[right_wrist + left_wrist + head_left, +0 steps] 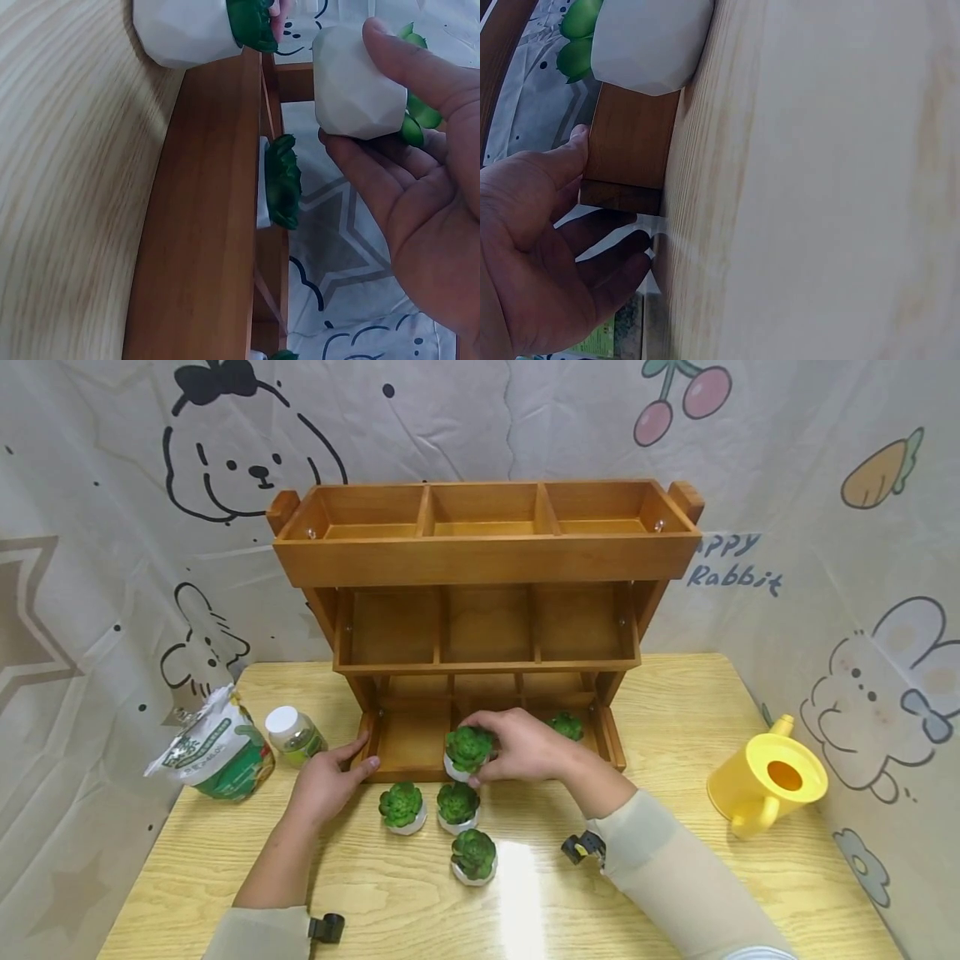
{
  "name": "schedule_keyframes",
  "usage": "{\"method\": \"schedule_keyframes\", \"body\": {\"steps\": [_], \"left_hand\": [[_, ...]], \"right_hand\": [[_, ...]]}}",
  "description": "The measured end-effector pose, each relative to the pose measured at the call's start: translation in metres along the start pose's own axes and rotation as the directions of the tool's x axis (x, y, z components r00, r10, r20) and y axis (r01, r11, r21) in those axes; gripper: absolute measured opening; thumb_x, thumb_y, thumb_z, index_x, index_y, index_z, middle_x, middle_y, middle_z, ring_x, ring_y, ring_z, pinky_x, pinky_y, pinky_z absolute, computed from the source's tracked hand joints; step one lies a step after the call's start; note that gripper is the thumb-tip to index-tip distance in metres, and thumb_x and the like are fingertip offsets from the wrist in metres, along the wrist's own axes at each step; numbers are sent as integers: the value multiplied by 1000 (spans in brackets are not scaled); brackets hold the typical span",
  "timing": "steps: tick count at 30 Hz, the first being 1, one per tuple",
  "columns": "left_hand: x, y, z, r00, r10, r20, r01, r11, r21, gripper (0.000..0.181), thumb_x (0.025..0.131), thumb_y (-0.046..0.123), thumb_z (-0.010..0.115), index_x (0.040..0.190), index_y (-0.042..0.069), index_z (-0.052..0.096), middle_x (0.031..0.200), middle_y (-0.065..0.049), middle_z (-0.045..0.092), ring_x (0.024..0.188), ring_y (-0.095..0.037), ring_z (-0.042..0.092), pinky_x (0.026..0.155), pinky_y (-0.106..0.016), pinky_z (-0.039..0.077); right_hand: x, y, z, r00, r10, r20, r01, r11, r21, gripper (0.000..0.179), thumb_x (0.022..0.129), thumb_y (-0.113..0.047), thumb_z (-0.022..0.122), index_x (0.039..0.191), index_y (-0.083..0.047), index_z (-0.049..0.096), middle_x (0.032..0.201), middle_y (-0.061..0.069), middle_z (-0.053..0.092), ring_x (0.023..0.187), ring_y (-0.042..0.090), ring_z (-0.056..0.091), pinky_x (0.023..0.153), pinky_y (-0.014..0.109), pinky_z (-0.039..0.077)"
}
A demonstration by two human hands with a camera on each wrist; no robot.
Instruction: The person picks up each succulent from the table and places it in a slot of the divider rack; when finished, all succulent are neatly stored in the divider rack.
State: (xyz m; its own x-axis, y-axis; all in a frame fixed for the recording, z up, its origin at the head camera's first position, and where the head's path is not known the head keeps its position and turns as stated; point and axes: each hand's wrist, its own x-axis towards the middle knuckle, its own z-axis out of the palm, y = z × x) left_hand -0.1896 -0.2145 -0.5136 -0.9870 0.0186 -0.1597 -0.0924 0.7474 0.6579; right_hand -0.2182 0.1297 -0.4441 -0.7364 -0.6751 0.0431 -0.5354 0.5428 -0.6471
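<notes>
My right hand (517,745) pinches a small potted succulent (468,748) with a white faceted pot (356,86), raised over the front edge of the wooden rack's bottom tier (412,773). At that tier's left front corner, my left hand (327,783) rests with its thumb against the wood (630,142), the other fingers loosely extended past the end. Three more potted succulents stand on the table in front: one on the left (401,806), one in the middle (457,806), one nearest me (474,856). Inside the bottom tier, a succulent (566,725) sits in the right compartment; another (283,182) shows in the right wrist view.
The rack's top tier (487,560) and middle tier (487,666) rise above, each split into three compartments. Left of it stand a white-capped jar (296,735) and a green-and-white bag (221,747). A yellow watering can (761,781) stands at the right.
</notes>
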Motion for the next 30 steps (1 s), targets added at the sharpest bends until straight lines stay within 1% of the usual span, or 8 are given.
{"method": "schedule_keyframes", "body": {"steps": [5,15,19,24,30], "left_hand": [[1,-1,1,1000,8,-2,-8,1000,4,62,101,50,65,154,22,52,153,-18,51,142,-46,43,114,-64,35],[1,-2,0,1000,8,-2,-8,1000,-3,62,100,51,66,155,24,51,153,-17,51,142,-46,44,113,-64,36],[0,0,-1,1000,10,-1,-10,1000,-8,63,100,52,66,155,24,51,153,-17,50,142,-46,44,113,-64,36],[-1,0,-1,1000,1,0,-1,1000,-17,63,100,51,66,155,24,51,154,-17,50,143,-46,43,114,-64,36],[-1,-1,-1,1000,-8,10,9,1000,-30,63,100,52,66,155,24,51,155,-16,49,144,-45,41,115,-63,35]], "right_hand": [[7,-2,2,1000,-5,8,5,1000,8,70,75,-33,95,135,-16,63,107,-11,72,94,3,68,87,32,58],[24,-9,9,1000,-21,6,21,1000,-17,70,76,-37,94,135,-17,63,108,-11,71,96,3,66,87,26,55],[31,-12,11,1000,-16,11,16,1000,-22,70,75,-38,94,135,-17,63,108,-10,71,95,4,66,86,27,55],[40,-14,14,1000,-10,21,10,1000,-25,71,76,-36,94,137,-16,63,111,-6,72,97,6,66,88,27,54],[48,-14,16,1000,-11,21,11,1000,-22,70,76,-35,94,136,-17,63,111,-6,73,96,6,67,88,28,54]]}}
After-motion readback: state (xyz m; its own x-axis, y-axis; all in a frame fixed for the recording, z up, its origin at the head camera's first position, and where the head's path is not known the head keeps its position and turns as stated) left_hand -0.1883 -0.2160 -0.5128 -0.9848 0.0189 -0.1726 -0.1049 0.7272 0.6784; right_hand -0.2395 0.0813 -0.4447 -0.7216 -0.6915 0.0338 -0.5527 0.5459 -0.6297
